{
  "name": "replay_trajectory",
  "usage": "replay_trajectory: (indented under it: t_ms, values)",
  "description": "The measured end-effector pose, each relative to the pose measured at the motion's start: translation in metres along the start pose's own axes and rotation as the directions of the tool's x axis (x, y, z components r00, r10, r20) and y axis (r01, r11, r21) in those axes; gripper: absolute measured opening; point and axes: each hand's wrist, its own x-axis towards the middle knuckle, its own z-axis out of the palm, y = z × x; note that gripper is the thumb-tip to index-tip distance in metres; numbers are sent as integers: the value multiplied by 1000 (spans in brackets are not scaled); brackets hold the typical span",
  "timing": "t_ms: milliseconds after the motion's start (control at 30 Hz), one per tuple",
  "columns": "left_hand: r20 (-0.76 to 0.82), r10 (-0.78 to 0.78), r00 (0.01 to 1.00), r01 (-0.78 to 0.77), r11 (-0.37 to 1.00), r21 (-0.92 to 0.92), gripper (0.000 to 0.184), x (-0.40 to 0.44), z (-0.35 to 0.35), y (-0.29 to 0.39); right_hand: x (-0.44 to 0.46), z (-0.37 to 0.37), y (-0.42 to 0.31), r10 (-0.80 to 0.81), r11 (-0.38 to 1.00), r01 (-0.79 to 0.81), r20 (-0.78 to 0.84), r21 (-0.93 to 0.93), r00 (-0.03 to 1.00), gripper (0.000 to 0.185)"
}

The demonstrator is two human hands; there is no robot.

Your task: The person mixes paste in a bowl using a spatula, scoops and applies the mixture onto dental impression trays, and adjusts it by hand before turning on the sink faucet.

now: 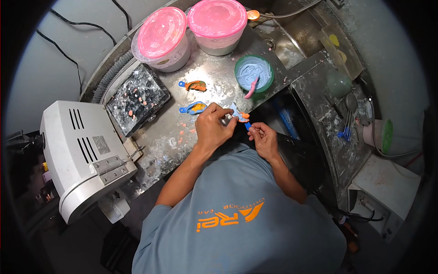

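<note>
My right hand [264,141] pinches the blue handle of a dental impression tray [247,125]. The tray carries orange impression material with pale blue plaster on it. My left hand [213,127] is at the tray's left side, thumb and forefinger closed close to the plaster. Something grey and shiny shows between those fingers, too small to name. Left of this hand lies a blue impression tray with yellow-orange material [197,108]. A second tray with orange material [196,86] rests farther back. Beyond my hands, a green mixing bowl [272,82] holds pale blue plaster and a pink spatula [251,89].
Two pink-lidded tubs [163,34] stand at the back. On the left are a plaster-spattered black vibrating plate [139,98] and a white machine [82,150]. A sink [285,43] lies back right; tools [349,118] sit on the right-hand counter.
</note>
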Motion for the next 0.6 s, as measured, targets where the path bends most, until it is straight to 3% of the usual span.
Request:
replay_trajectory:
  t_ms: [600]
  values:
    - [58,-110,992,98,979,179,16,-1,-4,-6,9,7,8,-50,999,50,9,13,999,13]
